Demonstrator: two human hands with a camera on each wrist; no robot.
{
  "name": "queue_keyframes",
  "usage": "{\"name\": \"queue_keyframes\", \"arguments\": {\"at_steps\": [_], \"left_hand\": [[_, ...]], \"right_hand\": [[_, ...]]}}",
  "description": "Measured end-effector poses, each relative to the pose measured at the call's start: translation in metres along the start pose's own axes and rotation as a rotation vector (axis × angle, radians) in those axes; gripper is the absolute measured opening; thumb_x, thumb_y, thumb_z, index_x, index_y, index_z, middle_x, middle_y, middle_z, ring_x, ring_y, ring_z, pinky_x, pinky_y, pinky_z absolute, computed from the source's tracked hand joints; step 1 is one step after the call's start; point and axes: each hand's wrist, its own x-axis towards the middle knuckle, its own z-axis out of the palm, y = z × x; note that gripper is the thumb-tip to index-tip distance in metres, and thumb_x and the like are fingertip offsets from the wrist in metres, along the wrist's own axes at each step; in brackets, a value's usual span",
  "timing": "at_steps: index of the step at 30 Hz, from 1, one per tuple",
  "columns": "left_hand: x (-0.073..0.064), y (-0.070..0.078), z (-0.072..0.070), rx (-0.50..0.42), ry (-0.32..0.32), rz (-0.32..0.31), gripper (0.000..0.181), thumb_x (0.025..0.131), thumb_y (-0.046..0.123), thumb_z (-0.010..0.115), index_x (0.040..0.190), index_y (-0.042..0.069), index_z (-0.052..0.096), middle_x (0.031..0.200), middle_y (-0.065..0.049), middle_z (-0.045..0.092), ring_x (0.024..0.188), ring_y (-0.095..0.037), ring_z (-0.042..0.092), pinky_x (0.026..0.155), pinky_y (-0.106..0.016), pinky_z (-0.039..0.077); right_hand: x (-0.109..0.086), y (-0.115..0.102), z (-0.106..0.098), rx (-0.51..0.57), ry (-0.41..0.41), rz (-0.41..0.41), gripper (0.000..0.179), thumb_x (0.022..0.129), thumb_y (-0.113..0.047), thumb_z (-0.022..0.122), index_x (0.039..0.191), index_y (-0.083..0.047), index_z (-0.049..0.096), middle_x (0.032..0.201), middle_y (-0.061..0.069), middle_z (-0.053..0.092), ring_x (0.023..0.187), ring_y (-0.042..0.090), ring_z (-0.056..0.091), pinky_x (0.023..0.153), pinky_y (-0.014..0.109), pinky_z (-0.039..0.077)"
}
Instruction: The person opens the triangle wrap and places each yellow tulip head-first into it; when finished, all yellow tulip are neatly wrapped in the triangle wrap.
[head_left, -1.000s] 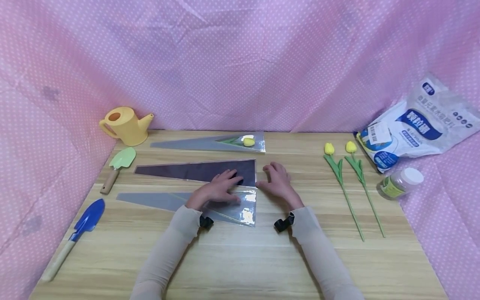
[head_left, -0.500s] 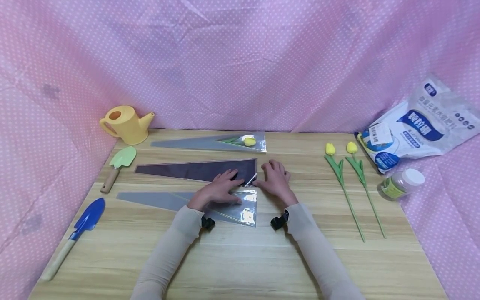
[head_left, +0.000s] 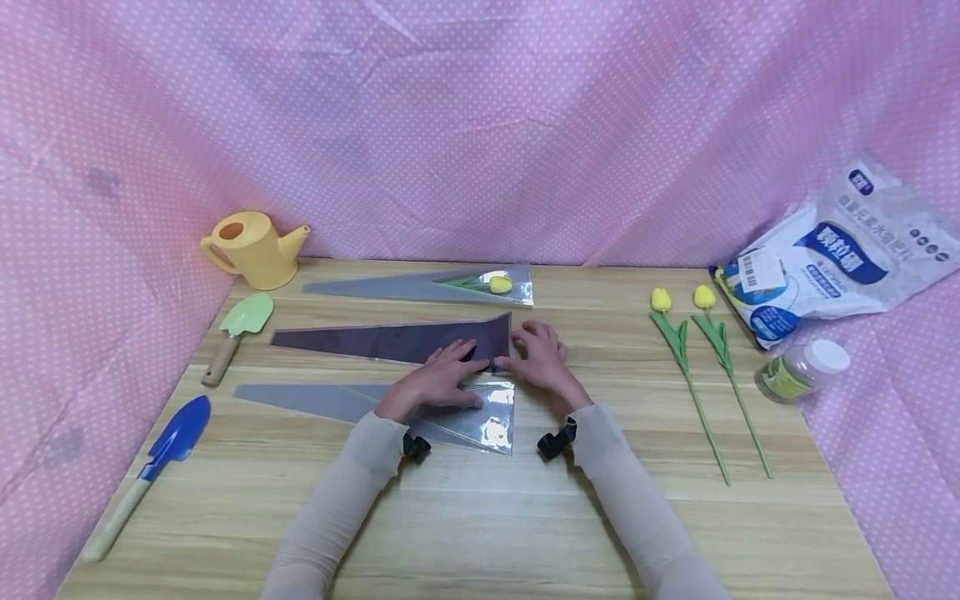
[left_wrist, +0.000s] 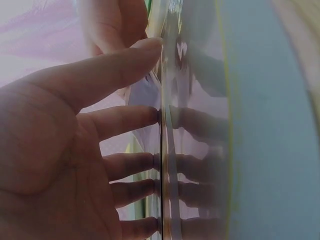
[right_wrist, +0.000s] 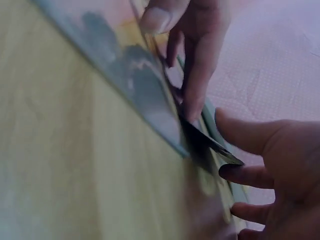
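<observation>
A dark tapered flower sleeve (head_left: 360, 340) lies across the middle of the table. My left hand (head_left: 438, 379) rests on it near its wide end, fingers spread; the left wrist view shows the fingertips pressing its surface. At that wide end my right hand (head_left: 542, 358) touches the lifted edge. In the right wrist view the raised sleeve edge (right_wrist: 212, 145) sits between thumb and forefinger, which stand apart, the forefinger's tip under it. A clear grey sleeve (head_left: 300, 400) lies nearer, partly beneath my left hand and wrist. Behind is another sleeve (head_left: 360, 288) with a yellow tulip (head_left: 500, 285) inside.
Two yellow tulips (head_left: 686, 367) (head_left: 727, 358) lie on the right, near a lidded jar (head_left: 787, 377) and a white fertilizer bag (head_left: 832, 250). Along the left are a yellow watering can (head_left: 258, 254), a green trowel (head_left: 247, 315) and a blue trowel (head_left: 180, 429). Pink dotted cloth surrounds the table.
My right hand has moved slightly left onto the dark sleeve's wide end, and that end's edge has risen and bent. My left hand has stayed in place.
</observation>
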Motion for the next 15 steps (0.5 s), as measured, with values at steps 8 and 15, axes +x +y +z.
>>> {"name": "queue_keyframes", "arguments": {"at_steps": [8,15], "left_hand": [[0.003,0.002,-0.004,0.005,0.036,-0.009,0.066,0.092,0.039,0.069,0.149,0.015,0.048,0.167,-0.019,0.018,0.156,-0.042,0.01,0.124,-0.065,0.014],[0.015,0.014,-0.007,-0.245,0.356,0.005,0.05,0.096,0.021,0.062,0.143,0.004,0.051,0.152,-0.022,0.045,0.142,-0.039,0.042,0.117,-0.056,0.037]], "right_hand": [[-0.001,-0.004,-0.004,0.256,-0.059,-0.018,0.051,0.102,-0.037,0.054,0.139,-0.002,0.055,0.146,0.023,0.052,0.138,0.04,0.046,0.117,0.057,0.036],[0.001,-0.006,-0.007,0.334,-0.07,-0.004,0.041,0.106,-0.021,0.044,0.139,0.001,0.054,0.139,0.023,0.06,0.132,0.039,0.054,0.115,0.054,0.039]]}}
